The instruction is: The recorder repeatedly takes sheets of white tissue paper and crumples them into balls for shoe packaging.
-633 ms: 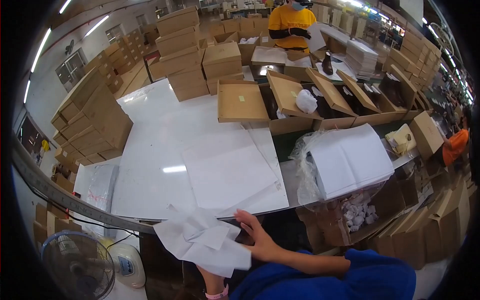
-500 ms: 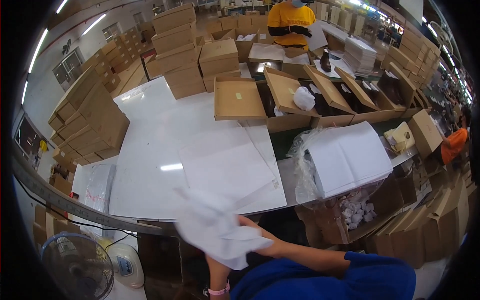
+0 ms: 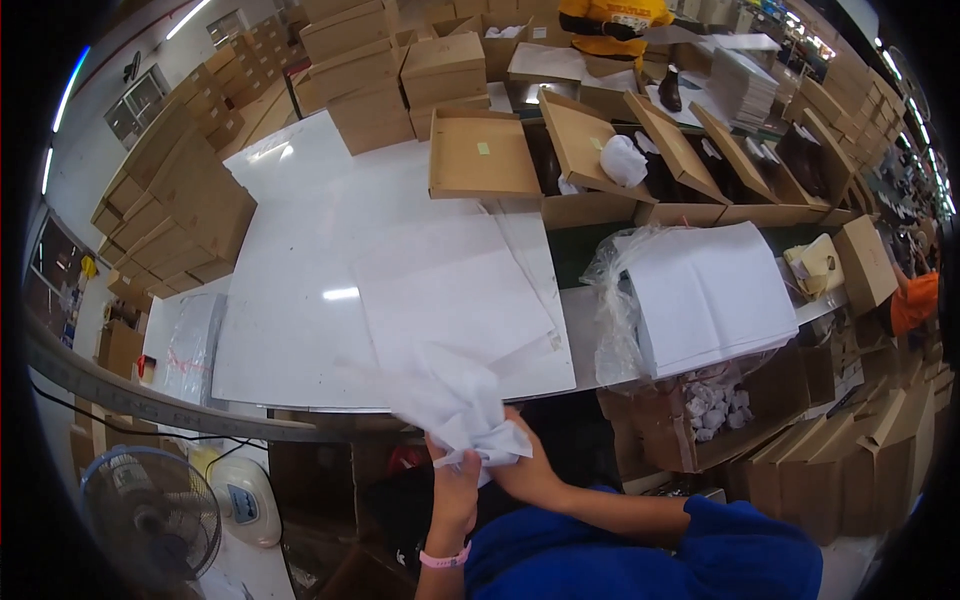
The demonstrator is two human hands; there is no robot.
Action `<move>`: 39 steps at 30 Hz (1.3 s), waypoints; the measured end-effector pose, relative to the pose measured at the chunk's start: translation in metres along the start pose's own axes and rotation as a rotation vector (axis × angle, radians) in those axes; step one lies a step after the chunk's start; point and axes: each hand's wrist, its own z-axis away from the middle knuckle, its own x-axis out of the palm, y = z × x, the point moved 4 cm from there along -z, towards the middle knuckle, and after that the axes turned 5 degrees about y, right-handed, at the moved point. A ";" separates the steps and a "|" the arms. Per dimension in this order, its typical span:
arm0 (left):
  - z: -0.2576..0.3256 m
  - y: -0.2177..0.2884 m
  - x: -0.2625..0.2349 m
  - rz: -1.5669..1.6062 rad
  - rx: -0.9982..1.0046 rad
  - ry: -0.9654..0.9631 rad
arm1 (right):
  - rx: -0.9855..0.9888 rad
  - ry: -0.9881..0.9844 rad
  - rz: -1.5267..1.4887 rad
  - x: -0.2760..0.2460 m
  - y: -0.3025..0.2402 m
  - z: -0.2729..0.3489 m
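Note:
A crumpled sheet of white tissue paper (image 3: 462, 400) is bunched up between my hands, just off the table's near edge. My left hand (image 3: 455, 488), with a pink band at its wrist, is closed on its lower end. From the right, my right hand (image 3: 532, 466) grips the same paper with its fingers partly behind it. The paper's upper part is blurred by motion. Flat white sheets (image 3: 455, 285) lie on the white table (image 3: 290, 240) just beyond it.
Right of the table lies a thick stack of white paper (image 3: 715, 300) in clear plastic; below it a carton (image 3: 650, 430) holds crumpled paper balls. Open shoeboxes (image 3: 485, 155) with dark footwear line the back. A fan (image 3: 150, 520) stands lower left. A person in yellow (image 3: 615, 25) works across.
My hands have drawn the spread, loose paper into a tighter bunch, and my left hand has come up into sight beneath it. The view has tilted downward. The person across has shifted a sheet sideways.

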 end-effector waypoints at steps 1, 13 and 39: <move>-0.008 -0.018 -0.012 -0.085 -0.038 0.134 | 0.088 -0.038 -0.044 0.008 0.006 0.007; -0.064 0.013 -0.033 -0.358 0.131 0.169 | 0.271 -0.366 -0.083 -0.026 -0.029 -0.046; -0.187 0.019 -0.053 -1.264 0.571 -0.173 | -0.690 -0.153 0.771 -0.007 0.040 -0.186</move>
